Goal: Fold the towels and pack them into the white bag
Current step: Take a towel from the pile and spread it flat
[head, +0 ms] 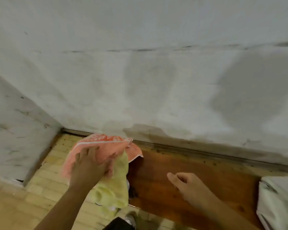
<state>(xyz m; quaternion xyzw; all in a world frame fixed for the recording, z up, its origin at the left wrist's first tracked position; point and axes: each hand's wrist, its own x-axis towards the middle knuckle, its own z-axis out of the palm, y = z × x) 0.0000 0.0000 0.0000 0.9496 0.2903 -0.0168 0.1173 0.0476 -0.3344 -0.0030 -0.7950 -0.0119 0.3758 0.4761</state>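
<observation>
- Floor (pixel 45 180): pale slatted boards, left of the surface and lower than it. Nothing on it matters here.
- Left hand (pixel 88 166): just off the surface's left end, clamped on a bunch of two towels, fingers spread over the cloth.
- Pink towel (pixel 106 143): top of the bunch, at the surface's far-left corner by the wall (pixel 156 80). One flap drapes onto the wood.
- Yellow towel (pixel 113 191): hangs from the same grip down past the surface's left edge. The bunch's long axis runs far-to-near along that edge. Neither towel looks folded yet.
- Shoe (pixel 130 219): below the hanging yellow end, near the surface's front-left corner.
- Surface (pixel 206 165): red-brown wood. The middle stretch between the hands and the bag is bare, so I'd lay out and fold there.
- Right hand (pixel 188 185): over the middle of the surface, holding nothing, fingers loosely curled, thumb towards the towels. It is well apart from the left hand.
- White bag (pixel 279 201): at the surface's right end, partly cut off by the frame; can't see its opening.
- Key relation: the towels are at the left end and the bag at the right, so the right hand is nearer the bag. Nothing blocks the path across the wood.
</observation>
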